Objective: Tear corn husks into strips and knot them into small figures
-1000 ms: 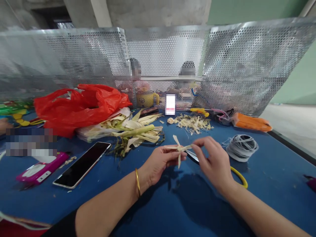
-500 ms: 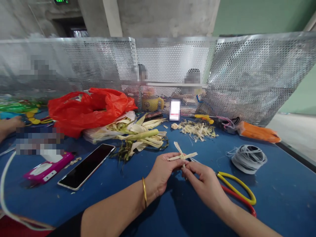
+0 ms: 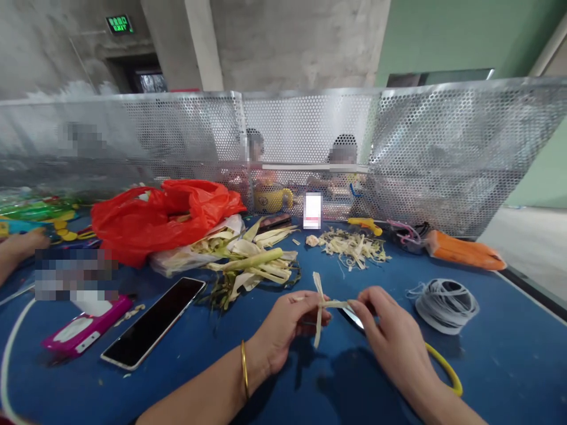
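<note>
Between my hands is a small cross of pale corn husk strips (image 3: pixel 318 319), held above the blue table. My left hand (image 3: pixel 290 321), with a gold bangle on the wrist, pinches the cross near its middle. One strip stands upright and hangs down past the fingers. My right hand (image 3: pixel 385 324) pinches the end of the strip that points right, which looks pulled straight. Under the right hand lie scissors, with a blade (image 3: pixel 353 317) and a yellow handle (image 3: pixel 445 369) showing; the rest is hidden by the hand and forearm.
Corn husks (image 3: pixel 257 262) lie beyond my left hand, beside a red plastic bag (image 3: pixel 163 221). Husk scraps (image 3: pixel 354 242) lie farther back. A white cord roll (image 3: pixel 447 306) sits right, a phone (image 3: pixel 155 321) left. A perforated metal screen (image 3: pixel 305 127) closes the back. Another person's hand (image 3: pixel 29 245) is far left.
My right hand has moved right, from the cross's lower end to the end of its right strip. The cross has turned so one strip is nearly vertical. The view has tilted up.
</note>
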`<state>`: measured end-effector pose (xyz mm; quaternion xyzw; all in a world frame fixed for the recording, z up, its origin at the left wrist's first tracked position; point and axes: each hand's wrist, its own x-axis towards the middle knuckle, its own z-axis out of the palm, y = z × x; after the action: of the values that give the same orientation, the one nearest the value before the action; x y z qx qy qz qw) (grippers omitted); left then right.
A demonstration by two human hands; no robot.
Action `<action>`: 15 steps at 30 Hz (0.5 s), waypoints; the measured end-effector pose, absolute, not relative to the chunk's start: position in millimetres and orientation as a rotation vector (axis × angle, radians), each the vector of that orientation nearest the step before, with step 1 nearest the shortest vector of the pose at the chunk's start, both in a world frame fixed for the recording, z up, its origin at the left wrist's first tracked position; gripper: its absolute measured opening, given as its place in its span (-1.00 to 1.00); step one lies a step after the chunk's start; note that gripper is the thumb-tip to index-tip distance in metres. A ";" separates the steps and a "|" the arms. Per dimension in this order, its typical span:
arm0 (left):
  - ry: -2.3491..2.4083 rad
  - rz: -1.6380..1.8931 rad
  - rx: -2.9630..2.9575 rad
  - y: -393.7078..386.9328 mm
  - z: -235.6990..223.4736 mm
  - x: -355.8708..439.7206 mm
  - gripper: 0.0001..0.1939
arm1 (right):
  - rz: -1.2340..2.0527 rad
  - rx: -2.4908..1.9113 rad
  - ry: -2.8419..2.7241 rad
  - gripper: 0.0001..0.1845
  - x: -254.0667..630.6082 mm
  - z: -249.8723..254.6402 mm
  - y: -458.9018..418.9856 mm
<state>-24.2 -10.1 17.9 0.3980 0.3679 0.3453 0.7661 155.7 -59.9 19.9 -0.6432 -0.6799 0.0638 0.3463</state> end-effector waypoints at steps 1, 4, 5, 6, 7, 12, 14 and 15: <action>0.813 0.738 0.871 -10.4 19.9 -25.1 -0.56 | 0.198 -1.661 -1.764 -0.67 159.6 21.3 -58.1; 0.879 0.712 0.922 -12.4 21.2 -24.1 -0.54 | 0.451 -1.566 -1.834 -0.73 160.8 19.9 -55.7; 0.895 0.710 0.950 -13.0 20.3 -22.9 -0.55 | 0.522 -1.544 -1.851 -0.73 158.4 18.2 -56.0; 0.905 0.707 0.978 -13.6 18.9 -21.6 -0.56 | 0.571 -1.531 -1.870 -0.73 155.4 16.4 -56.6; 0.911 0.700 1.000 -13.9 17.2 -20.4 -0.56 | 0.604 -1.522 -1.893 -0.73 152.3 14.6 -57.4; 0.936 0.617 1.054 -13.1 10.8 -18.6 -0.59 | 0.726 -1.561 -1.926 -0.71 146.2 9.6 -60.4; 0.936 0.608 1.100 -12.1 9.3 -19.4 -0.62 | 0.807 -1.599 -1.901 -0.73 146.8 9.8 -61.0; 0.941 0.605 1.133 -11.5 8.6 -19.7 -0.65 | 0.846 -1.605 -1.901 -0.74 147.0 10.2 -61.4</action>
<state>-19.7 -11.5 8.6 0.5086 0.4222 0.2714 0.6996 147.0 -61.4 10.2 -0.5907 -0.6997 0.3113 0.2542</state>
